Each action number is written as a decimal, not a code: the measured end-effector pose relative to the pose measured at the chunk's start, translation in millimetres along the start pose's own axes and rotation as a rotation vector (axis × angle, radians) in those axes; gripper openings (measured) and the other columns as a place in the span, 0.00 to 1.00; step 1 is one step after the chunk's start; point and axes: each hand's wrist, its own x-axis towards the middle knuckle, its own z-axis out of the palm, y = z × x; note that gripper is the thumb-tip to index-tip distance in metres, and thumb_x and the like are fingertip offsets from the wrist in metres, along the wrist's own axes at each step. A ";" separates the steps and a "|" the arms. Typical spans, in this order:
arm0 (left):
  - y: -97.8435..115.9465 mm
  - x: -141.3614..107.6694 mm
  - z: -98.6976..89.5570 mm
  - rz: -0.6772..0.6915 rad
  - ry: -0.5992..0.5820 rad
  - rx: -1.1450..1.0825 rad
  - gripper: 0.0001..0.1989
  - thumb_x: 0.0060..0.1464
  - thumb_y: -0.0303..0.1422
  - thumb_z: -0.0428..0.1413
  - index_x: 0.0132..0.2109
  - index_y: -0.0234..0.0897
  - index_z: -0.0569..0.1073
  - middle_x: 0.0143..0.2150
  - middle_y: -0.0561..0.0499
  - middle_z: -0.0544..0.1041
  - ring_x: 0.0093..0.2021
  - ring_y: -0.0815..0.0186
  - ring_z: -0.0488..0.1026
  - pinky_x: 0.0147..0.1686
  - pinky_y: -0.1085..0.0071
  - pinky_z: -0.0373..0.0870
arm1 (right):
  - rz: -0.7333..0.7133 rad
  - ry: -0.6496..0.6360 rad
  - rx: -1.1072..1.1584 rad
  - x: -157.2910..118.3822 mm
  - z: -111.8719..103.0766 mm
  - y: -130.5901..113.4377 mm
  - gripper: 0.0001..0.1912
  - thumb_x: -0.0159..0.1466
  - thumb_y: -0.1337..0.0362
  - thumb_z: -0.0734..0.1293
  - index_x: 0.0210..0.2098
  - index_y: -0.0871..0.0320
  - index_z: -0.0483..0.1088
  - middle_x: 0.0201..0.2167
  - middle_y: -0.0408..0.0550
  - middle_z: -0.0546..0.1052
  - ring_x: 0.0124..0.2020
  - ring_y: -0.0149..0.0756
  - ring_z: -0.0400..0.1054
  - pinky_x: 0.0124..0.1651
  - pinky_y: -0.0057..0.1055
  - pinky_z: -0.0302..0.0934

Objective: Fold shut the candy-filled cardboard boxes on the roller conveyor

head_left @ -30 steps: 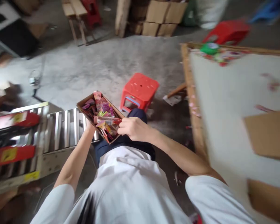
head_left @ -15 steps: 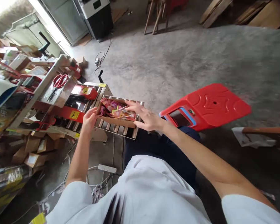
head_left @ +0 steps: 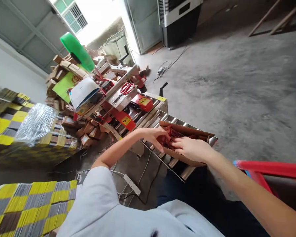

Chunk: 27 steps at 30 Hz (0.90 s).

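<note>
An open cardboard box (head_left: 181, 157) sits on the roller conveyor (head_left: 171, 162), with pink and red wrapped packets (head_left: 172, 132) inside. My left hand (head_left: 155, 135) is at the box's left end, thumb and fingers apart, the fingertips over the packets. Reaching in from the right, my right hand (head_left: 191, 148) lies over the packets with its fingers stretched out. Both hands cover part of the contents, so anything beneath the fingers is hidden.
Up the conveyor stands a sealing machine with red guards (head_left: 128, 121), red scissors (head_left: 127, 88) and a green tape roll (head_left: 77, 51). Stacked yellow and grey cardboard (head_left: 37, 204) lies left. A power strip (head_left: 132, 185) is on the floor; a red stool (head_left: 273, 168) stands right.
The view has swung left. Both hands have moved from the box's edges inward over the packets, and the packets now sit lower in the box.
</note>
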 end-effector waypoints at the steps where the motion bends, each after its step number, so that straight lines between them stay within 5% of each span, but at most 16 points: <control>1: 0.3 0.0 1.0 -0.021 -0.010 -0.009 0.41 0.30 0.51 0.74 0.49 0.32 0.74 0.40 0.48 0.75 0.41 0.61 0.71 0.39 0.68 0.68 | 0.011 -0.031 0.005 2.1 -1.7 -1.5 0.20 0.67 0.60 0.59 0.53 0.40 0.76 0.60 0.44 0.72 0.58 0.50 0.67 0.45 0.42 0.68; 3: -0.8 -1.9 3.7 -0.059 -0.031 -0.073 0.38 0.33 0.50 0.73 0.48 0.32 0.74 0.37 0.49 0.75 0.39 0.62 0.72 0.39 0.68 0.68 | 0.035 -0.051 0.018 8.2 -4.4 -6.2 0.18 0.65 0.59 0.61 0.51 0.43 0.77 0.60 0.49 0.70 0.58 0.53 0.65 0.48 0.44 0.66; 6: -6.1 -5.8 10.1 -0.051 0.004 -0.195 0.33 0.36 0.49 0.72 0.44 0.33 0.73 0.36 0.51 0.75 0.38 0.64 0.72 0.40 0.68 0.68 | -0.001 0.087 0.126 20.7 -0.7 -8.2 0.13 0.61 0.59 0.66 0.41 0.51 0.81 0.53 0.55 0.73 0.54 0.53 0.67 0.50 0.42 0.65; 12: -21.3 -8.6 29.1 0.017 0.311 -0.414 0.30 0.34 0.45 0.73 0.39 0.33 0.71 0.36 0.52 0.73 0.37 0.67 0.70 0.41 0.67 0.65 | -0.179 0.339 0.864 30.4 12.7 3.4 0.25 0.65 0.47 0.58 0.40 0.59 0.77 0.36 0.50 0.78 0.37 0.40 0.71 0.40 0.34 0.66; 19: -22.7 -9.7 36.3 0.056 0.418 -0.405 0.26 0.37 0.45 0.72 0.35 0.31 0.73 0.32 0.51 0.73 0.32 0.69 0.68 0.33 0.71 0.61 | -0.101 0.575 0.281 -3.7 -9.3 5.4 0.09 0.62 0.66 0.65 0.37 0.55 0.79 0.45 0.51 0.78 0.48 0.43 0.70 0.53 0.38 0.64; 23: -31.0 -1.2 27.1 0.065 0.431 -0.316 0.24 0.40 0.46 0.71 0.32 0.31 0.73 0.31 0.51 0.72 0.30 0.70 0.66 0.30 0.73 0.59 | 0.102 0.328 0.000 -7.9 -19.6 4.5 0.04 0.58 0.69 0.71 0.31 0.58 0.80 0.36 0.57 0.79 0.47 0.51 0.69 0.44 0.39 0.65; 27: -42.7 5.4 25.1 -0.002 0.586 -0.175 0.25 0.40 0.48 0.70 0.35 0.32 0.72 0.31 0.51 0.72 0.30 0.69 0.66 0.29 0.73 0.59 | 0.131 0.120 0.035 0.6 -22.7 1.0 0.09 0.60 0.71 0.68 0.36 0.58 0.81 0.35 0.56 0.80 0.41 0.49 0.74 0.41 0.37 0.64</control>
